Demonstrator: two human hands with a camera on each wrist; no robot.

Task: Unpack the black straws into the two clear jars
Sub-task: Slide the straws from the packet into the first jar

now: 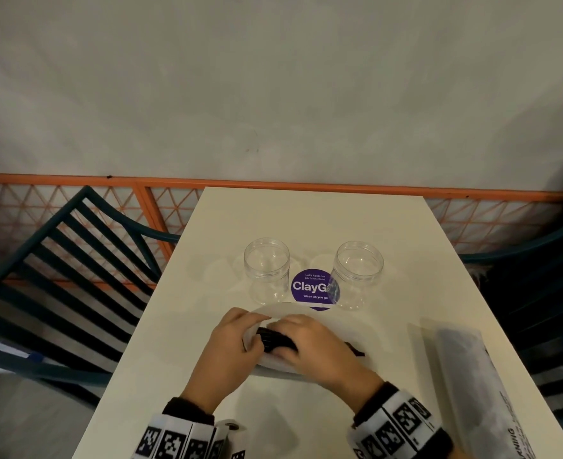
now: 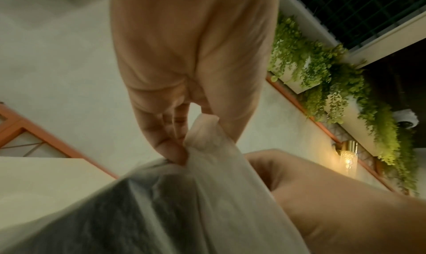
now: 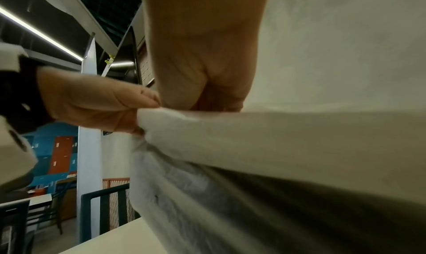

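Note:
Two clear jars, the left jar and the right jar, stand open and empty past the middle of the white table. In front of them both hands hold a translucent plastic bag of black straws. My left hand pinches the bag's edge between thumb and fingers. My right hand grips the same end of the bag from the other side. Dark straw ends stick out to the right of the right hand.
A second long plastic packet with dark contents and printed warning text lies along the table's right edge. A purple round sticker sits between the jars. Dark slatted chairs stand on both sides, with an orange lattice rail behind.

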